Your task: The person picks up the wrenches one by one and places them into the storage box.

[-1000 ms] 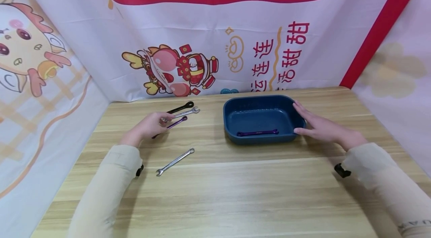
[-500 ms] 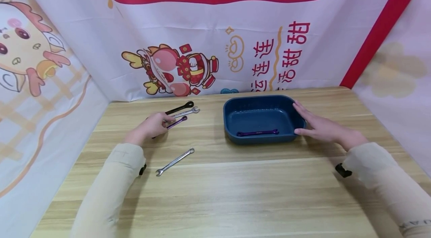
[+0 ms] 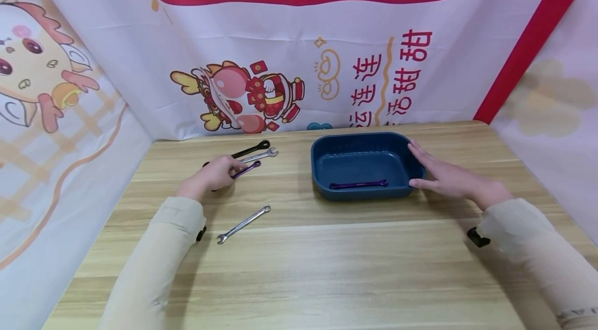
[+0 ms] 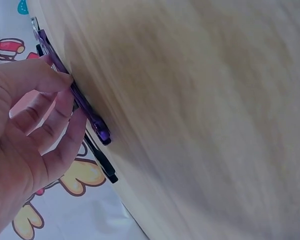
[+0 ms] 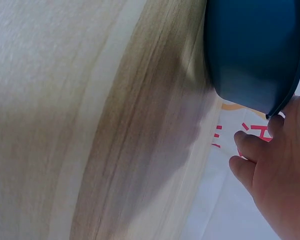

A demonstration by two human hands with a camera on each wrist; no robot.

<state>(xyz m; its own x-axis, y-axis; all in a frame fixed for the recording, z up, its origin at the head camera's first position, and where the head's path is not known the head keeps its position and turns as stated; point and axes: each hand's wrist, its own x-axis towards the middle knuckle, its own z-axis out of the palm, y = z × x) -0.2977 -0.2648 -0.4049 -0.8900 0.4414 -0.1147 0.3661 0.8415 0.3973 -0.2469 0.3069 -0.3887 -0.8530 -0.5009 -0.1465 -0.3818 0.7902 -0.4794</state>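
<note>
Two hands: left hand (image 3: 211,175) pinches purple wrench (image 3: 246,168); right hand (image 3: 444,176) steadies tray (image 3: 364,194).

bright, even, soft light fills the head view, with no glare on the worktop (image 3: 327,257). faint shadows lie under the sleeves and beside the blue tray (image 3: 369,192). straight lines bow toward the edges of the head view, and the backdrop (image 3: 299,50) corners stretch. both wrist views are smeared: the wood grain runs in blurred streaks, and the near hands look soft and out of focus.
</note>
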